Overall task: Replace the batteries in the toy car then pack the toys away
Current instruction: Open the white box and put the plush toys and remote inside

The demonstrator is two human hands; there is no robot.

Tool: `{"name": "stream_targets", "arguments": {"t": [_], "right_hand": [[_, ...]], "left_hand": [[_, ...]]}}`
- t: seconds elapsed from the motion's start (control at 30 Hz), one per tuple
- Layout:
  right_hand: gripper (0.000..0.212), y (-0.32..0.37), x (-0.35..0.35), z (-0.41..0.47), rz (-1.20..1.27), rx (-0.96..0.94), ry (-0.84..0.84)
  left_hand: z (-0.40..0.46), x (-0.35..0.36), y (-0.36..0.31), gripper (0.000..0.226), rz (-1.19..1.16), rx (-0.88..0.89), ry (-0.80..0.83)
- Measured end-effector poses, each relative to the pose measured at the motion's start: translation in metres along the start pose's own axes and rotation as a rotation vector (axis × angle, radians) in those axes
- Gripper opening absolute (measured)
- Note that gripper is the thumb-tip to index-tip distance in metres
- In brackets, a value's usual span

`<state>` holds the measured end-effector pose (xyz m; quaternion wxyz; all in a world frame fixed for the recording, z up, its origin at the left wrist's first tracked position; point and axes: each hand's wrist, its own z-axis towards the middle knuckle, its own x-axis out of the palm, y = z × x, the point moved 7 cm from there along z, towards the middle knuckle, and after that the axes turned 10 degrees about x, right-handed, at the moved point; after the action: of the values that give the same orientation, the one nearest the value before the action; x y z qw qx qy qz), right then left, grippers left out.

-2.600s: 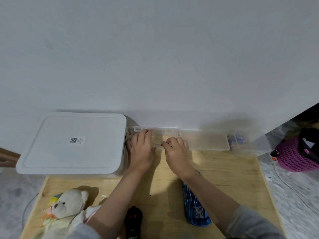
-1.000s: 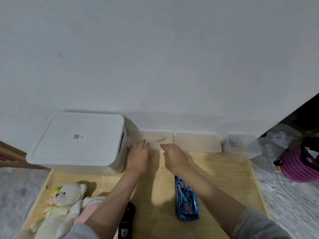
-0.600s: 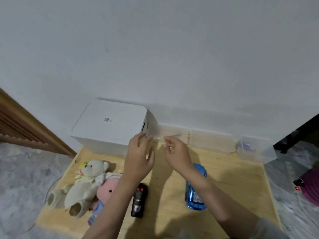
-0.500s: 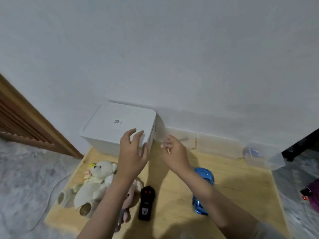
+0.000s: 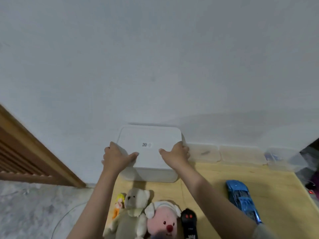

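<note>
A white storage box (image 5: pixel 150 173) with a flat lid (image 5: pixel 150 140) stands against the wall on the wooden board (image 5: pixel 207 183). My left hand (image 5: pixel 117 157) grips the lid's left front corner and my right hand (image 5: pixel 176 155) grips its right edge, thumbs on top. The blue toy car (image 5: pixel 242 199) lies on the board to the right. A black remote control (image 5: pixel 189 221) lies near the front, next to a pink plush (image 5: pixel 164 219), a cream teddy bear (image 5: pixel 133 209) and a small yellow-haired doll (image 5: pixel 119 202).
Three small clear plastic containers (image 5: pixel 241 154) line the wall to the right of the box; the rightmost (image 5: pixel 278 156) holds something blue. A wooden slatted frame (image 5: pixel 25 152) runs at the left. Marble floor (image 5: pixel 34 209) surrounds the board.
Both hands left the small clear containers and moved left onto the white box's lid. The camera swung left, bringing the box to the centre.
</note>
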<state>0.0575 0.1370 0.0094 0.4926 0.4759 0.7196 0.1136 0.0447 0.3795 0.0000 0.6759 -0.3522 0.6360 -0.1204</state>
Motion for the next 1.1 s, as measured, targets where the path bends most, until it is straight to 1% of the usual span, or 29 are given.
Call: {"name": "stream_targets", "arguments": {"t": [0.1, 0.17, 0.27, 0.37, 0.5, 0.63, 0.73, 0.83, 0.87, 0.97, 1.0, 1.1], "right_hand": [[0.07, -0.006, -0.001, 0.004, 0.236, 0.166, -0.032], [0.062, -0.011, 0.0, 0.006, 0.351, 0.202, -0.052], [0.061, -0.01, -0.005, 0.008, 0.449, 0.152, -0.1], [0.063, -0.004, -0.007, 0.005, 0.527, 0.111, -0.092], [0.059, -0.005, -0.015, -0.006, 0.537, 0.024, -0.075], [0.066, -0.022, -0.038, -0.018, 0.556, -0.062, -0.097], [0.07, -0.048, -0.068, -0.025, 0.512, -0.09, -0.183], [0.071, -0.088, -0.102, -0.033, 0.376, -0.086, -0.306], [0.07, -0.102, -0.113, -0.036, 0.334, -0.079, -0.342], [0.066, -0.155, -0.151, -0.045, 0.225, -0.019, -0.422], [0.065, -0.175, -0.164, -0.046, 0.182, 0.013, -0.438], [0.062, -0.243, -0.209, -0.053, 0.067, 0.083, -0.485]], "left_hand": [[0.01, 0.0, 0.002, 0.096, -0.06, 0.073, -0.027], [0.01, -0.002, 0.003, 0.098, -0.09, 0.101, -0.073], [0.004, -0.007, 0.0, 0.092, -0.129, 0.152, -0.152], [-0.002, -0.014, -0.006, 0.083, -0.152, 0.186, -0.205], [-0.013, -0.024, -0.019, 0.089, -0.095, 0.2, -0.263], [-0.035, -0.022, -0.045, 0.09, -0.072, 0.203, -0.274], [-0.059, -0.008, -0.073, 0.09, -0.091, 0.226, -0.243], [-0.092, 0.022, -0.107, 0.081, -0.117, 0.267, -0.189], [-0.105, 0.035, -0.118, 0.082, -0.121, 0.278, -0.163], [-0.149, 0.078, -0.153, 0.102, -0.134, 0.302, -0.071], [-0.165, 0.093, -0.165, 0.105, -0.139, 0.315, -0.045], [-0.217, 0.142, -0.197, 0.1, -0.151, 0.381, 0.051]]}}
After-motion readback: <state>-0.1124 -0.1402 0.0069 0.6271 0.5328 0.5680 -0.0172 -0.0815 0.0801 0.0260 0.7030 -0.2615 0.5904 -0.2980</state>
